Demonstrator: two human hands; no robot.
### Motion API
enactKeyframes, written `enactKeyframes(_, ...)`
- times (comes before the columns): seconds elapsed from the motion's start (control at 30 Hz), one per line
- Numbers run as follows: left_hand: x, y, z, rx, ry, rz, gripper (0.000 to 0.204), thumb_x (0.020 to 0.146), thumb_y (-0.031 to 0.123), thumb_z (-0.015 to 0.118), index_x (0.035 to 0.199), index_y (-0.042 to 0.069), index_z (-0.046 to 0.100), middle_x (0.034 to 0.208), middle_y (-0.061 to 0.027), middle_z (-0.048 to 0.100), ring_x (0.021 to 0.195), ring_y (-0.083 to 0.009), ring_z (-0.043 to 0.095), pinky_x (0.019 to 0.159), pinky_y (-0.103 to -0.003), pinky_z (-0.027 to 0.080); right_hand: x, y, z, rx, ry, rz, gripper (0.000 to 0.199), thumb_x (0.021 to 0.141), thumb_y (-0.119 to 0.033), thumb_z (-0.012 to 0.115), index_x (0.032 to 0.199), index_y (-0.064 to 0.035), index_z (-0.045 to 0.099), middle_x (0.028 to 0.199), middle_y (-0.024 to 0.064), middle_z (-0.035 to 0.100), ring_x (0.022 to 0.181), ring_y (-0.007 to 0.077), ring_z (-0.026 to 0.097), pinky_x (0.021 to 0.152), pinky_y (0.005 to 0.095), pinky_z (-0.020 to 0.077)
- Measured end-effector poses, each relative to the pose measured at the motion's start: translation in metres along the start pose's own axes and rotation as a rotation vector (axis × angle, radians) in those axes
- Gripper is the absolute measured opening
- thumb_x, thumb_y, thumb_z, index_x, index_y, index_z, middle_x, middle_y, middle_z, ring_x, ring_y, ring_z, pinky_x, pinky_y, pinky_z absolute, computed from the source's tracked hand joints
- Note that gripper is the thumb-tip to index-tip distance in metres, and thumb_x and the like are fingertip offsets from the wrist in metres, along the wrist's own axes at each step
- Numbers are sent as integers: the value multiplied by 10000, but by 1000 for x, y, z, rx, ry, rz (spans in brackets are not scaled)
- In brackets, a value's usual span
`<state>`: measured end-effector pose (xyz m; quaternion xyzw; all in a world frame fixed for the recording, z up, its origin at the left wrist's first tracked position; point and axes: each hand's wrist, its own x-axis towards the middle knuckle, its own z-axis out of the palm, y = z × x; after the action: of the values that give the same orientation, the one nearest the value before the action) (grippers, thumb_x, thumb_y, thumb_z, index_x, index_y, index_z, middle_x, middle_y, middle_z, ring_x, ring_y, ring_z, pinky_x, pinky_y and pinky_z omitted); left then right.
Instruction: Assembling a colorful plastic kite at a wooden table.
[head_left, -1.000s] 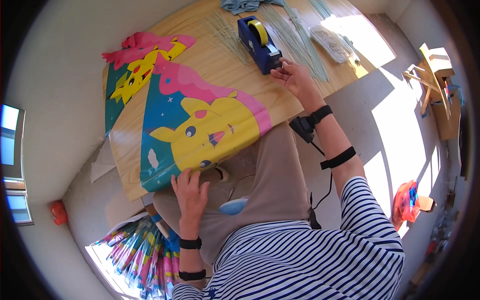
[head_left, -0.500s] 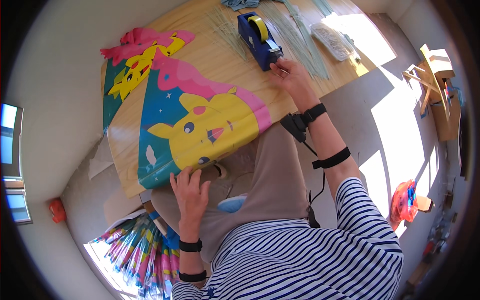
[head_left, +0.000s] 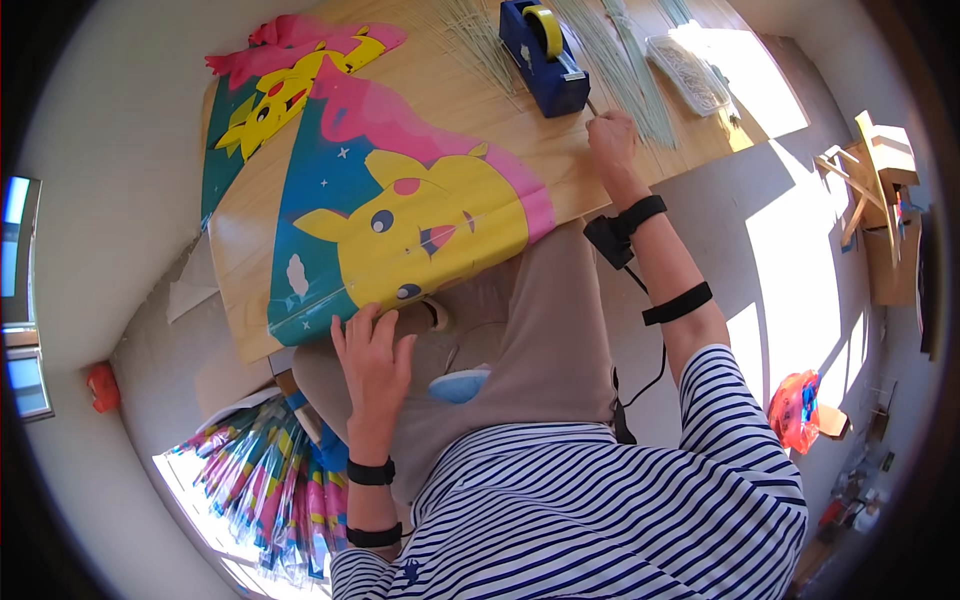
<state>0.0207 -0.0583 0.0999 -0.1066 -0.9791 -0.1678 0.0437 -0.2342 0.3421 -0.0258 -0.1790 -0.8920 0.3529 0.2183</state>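
A large, roughly triangular printed sheet [head_left: 425,215], teal, pink and yellow with a cartoon figure, lies across the table's near edge. My left hand [head_left: 375,360] rests at its lower edge, fingers stretched and apart, with the fingertips touching it. My right hand [head_left: 612,145] is closed near the table's near edge, just beside the blue tape dispenser [head_left: 550,85]. A thin dark end pokes out above its fingers, too small to name. The yellow tape roll [head_left: 545,32] sits in the dispenser, with tape leading to its cutter end.
More printed sheets [head_left: 265,110] lie at the table's far left. Thin pale sticks [head_left: 608,65] and a clear tray [head_left: 688,78] of small pieces are at the far right. Folded colourful bundles [head_left: 265,470] stand low on the left. A red bag [head_left: 797,412] is on the floor at right.
My right hand has moved from the dispenser's cutter end a little to the right and closed into a fist. My left hand stays at the sheet's edge. The whole view has shifted slightly.
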Motion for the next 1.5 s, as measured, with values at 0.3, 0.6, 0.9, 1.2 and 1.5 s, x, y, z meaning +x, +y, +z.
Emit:
enactKeyframes(0.3, 24, 14, 13, -65, 5, 67, 374, 771, 129, 745, 1114, 12, 651, 1233, -143, 594, 1188, -326, 532, 1130, -561, 271, -95, -140, -39, 310, -984, -31, 105, 773, -76, 669, 750, 27, 670, 600, 48, 579, 546, 119, 564, 529, 279, 459)
enactKeyframes(0.6, 48, 28, 30, -117, 20, 145, 379, 750, 135, 755, 1094, 15, 653, 1289, -129, 589, 1248, -314, 518, 1125, -584, 268, -105, -139, -3, -45, -1007, -209, 100, 746, -64, 669, 763, 31, 696, 577, 105, 609, 495, 171, 606, 492, 317, 475)
enactKeyframes(0.9, 66, 38, 46, -176, -17, 208, 398, 726, 119, 771, 1085, 17, 631, 1339, -139, 555, 1299, -318, 479, 1113, -595, 271, -107, -140, -4, -126, -948, -195, 121, 732, -101, 686, 752, 13, 720, 563, 138, 618, 464, 212, 614, 517, 349, 488)
enactKeyframes(1.2, 84, 45, 57, -217, -15, 280, 436, 709, 114, 772, 1085, -26, 600, 1325, -173, 553, 1295, -362, 470, 1116, -586, 285, -111, -134, 0, -176, -876, -230, 117, 718, -109, 693, 714, 2, 727, 515, 144, 600, 469, 232, 621, 543, 361, 501)
enactKeyframes(1.5, 90, 47, 73, -199, -11, 316, 488, 693, 138, 790, 1114, -26, 603, 1320, -179, 564, 1280, -358, 480, 1127, -578, 285, -113, -143, -5, -279, -926, -204, 191, 726, -118, 586, 780, 2, 724, 874, 246, 696, 884, 393, 687, 762, 472, 536)
